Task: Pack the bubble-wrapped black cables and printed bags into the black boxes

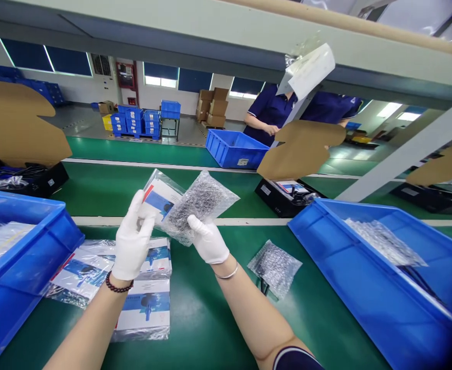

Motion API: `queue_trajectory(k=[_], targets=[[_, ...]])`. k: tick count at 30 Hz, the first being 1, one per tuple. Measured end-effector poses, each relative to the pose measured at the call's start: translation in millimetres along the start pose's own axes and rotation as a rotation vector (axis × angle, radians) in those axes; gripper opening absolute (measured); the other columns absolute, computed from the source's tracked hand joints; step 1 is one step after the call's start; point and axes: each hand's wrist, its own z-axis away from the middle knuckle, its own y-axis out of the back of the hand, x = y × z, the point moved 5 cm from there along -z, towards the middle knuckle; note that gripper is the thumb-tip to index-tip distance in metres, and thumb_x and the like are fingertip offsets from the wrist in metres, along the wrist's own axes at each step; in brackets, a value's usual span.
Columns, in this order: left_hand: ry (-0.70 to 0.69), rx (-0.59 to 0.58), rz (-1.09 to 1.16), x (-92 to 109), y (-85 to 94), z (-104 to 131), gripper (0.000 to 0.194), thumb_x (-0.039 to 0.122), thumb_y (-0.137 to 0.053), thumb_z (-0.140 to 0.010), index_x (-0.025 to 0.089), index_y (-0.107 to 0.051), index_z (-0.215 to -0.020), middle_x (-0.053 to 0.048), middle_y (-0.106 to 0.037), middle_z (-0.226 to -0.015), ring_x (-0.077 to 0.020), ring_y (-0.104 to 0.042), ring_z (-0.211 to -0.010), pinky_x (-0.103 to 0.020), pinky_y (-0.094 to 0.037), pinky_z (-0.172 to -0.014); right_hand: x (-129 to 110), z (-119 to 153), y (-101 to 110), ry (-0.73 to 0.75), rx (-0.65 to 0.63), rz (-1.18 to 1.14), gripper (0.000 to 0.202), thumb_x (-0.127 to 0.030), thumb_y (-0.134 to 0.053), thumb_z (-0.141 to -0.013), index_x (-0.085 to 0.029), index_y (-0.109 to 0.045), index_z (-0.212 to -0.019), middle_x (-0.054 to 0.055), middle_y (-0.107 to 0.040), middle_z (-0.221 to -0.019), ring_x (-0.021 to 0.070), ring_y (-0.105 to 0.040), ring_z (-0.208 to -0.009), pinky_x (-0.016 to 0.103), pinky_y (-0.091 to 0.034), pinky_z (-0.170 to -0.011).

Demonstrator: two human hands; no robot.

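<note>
Gloved fingers [135, 204] bent, forearms [249, 303] outstretched

- Blue rectangular plastic bin [56, 246]: left, on green flat worktop [203, 318].
- White-and-blue bagged paper booklets [145, 308]: on worktop, right of bin.
- Flat clear bubble-wrap packet [276, 267]: right of booklets.
- Second blue plastic bin [345, 264]: right of packet; bubble-wrapped goods [385, 240] inside.
- Black rectangular open box [269, 199]: behind second bin.
- Third blue plastic bin [231, 153]: behind box, to its left.
</note>
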Motion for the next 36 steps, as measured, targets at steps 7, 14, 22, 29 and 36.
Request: queue_trajectory(k=[7,14,22,29,36], targets=[[-0.134,0.082,-0.287,-4,8.8,-11,0.024,0.042,-0.063,-0.085,0.019,-0.069,-0.086,-0.003,-0.064,-0.099,-0.017,-0.058,-0.093,-0.025,-0.044,-0.087,-2,-6,16,0.107,0.02,0.18,0.042,-0.038,-0.073,-0.082,-0.022,-0.063,-0.119,0.004,-0.054,-0.129,0.0229,-0.047,-0.124,0.038,-0.034,-0.112],[-0.091,0.036,-0.327,-9,6.7,-10,0.032,0.047,-0.055,-0.089,0.017,-0.061,-0.078,-0.002,-0.06,-0.084,-0.0142,-0.053,-0.079,-0.024,-0.04,-0.075,-5,-6,19,0.133,-0.016,0.3,0.044,-0.04,-0.072,-0.083,-0.022,-0.063,-0.122,0.004,-0.055,-0.127,0.0219,-0.049,-0.122,0.037,-0.034,-0.112],[-0.117,-0.107,-0.418,-4,4.6,-11,0.043,0.048,-0.052,-0.091,0.016,-0.05,-0.062,-0.001,-0.048,-0.064,-0.0122,-0.043,-0.063,-0.025,-0.033,-0.062,-16,-4,11,0.15,-0.019,0.421,0.044,-0.043,-0.073,-0.081,-0.02,-0.065,-0.117,0.006,-0.061,-0.116,0.0238,-0.053,-0.116,0.038,-0.035,-0.11],[-0.284,-0.174,-0.431,10,-1.2,-6,0.041,0.041,-0.051,-0.092,0.015,-0.047,-0.061,-0.001,-0.045,-0.063,-0.0111,-0.042,-0.062,-0.025,-0.032,-0.063,-13,-7,16,0.173,-0.002,0.403,0.044,-0.043,-0.071,-0.084,-0.021,-0.063,-0.121,0.005,-0.061,-0.117,0.0224,-0.049,-0.12,0.036,-0.032,-0.112],[-0.281,-0.179,-0.445,8,-1.7,-6,0.042,0.041,-0.051,-0.093,0.015,-0.045,-0.061,0.0,-0.043,-0.062,-0.0111,-0.041,-0.061,-0.025,-0.031,-0.062,-10,-7,15,0.153,-0.009,0.399,0.044,-0.043,-0.07,-0.085,-0.021,-0.063,-0.123,0.004,-0.057,-0.124,0.0223,-0.049,-0.122,0.035,-0.034,-0.111]])
